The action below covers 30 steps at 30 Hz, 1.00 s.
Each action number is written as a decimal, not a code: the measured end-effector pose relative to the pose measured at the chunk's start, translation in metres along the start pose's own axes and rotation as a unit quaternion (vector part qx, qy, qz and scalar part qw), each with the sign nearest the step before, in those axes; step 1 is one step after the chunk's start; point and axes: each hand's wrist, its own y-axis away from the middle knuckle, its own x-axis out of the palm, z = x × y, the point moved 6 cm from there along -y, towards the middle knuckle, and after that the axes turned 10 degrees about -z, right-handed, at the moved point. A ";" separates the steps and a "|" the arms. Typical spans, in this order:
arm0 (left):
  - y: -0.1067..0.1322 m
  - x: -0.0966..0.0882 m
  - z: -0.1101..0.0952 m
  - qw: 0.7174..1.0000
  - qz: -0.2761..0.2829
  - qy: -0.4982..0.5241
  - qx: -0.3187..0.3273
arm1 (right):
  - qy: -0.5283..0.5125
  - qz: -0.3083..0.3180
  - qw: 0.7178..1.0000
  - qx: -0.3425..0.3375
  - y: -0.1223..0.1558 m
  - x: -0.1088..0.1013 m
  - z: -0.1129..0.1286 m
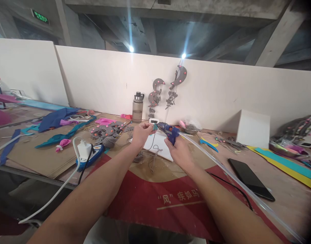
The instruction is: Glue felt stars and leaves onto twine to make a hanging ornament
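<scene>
My right hand (179, 149) is closed round the grip of a blue hot glue gun (172, 133), whose nozzle points left. A long clear glue stick (221, 167) sticks out of its back toward the lower right. My left hand (141, 134) pinches a small teal piece (154, 127) close to the nozzle; whether they touch I cannot tell. Grey yarn (153, 142) hangs from the teal piece to a loose tangle (155, 156) below. Under both hands lies a white sheet or board (162, 147) on red and tan cardboard (145, 193).
A blue power strip (90, 159) with a white plug stands left. Behind are a bottle (137, 108), a small digital display (153, 121) and hanging grey moon ornaments (179, 76). A black phone (250, 178) lies right. Felt scraps (66, 135) and grey yarn (109, 140) spread left.
</scene>
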 end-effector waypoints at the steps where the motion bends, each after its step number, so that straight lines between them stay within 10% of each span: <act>1: 0.000 0.000 0.000 1.000 0.001 0.000 0.001 | 0.001 0.000 1.000 0.002 0.000 0.000 0.000; 30: -0.001 0.001 0.001 1.000 0.012 -0.003 0.003 | 0.021 0.014 0.999 0.022 0.002 0.001 -0.001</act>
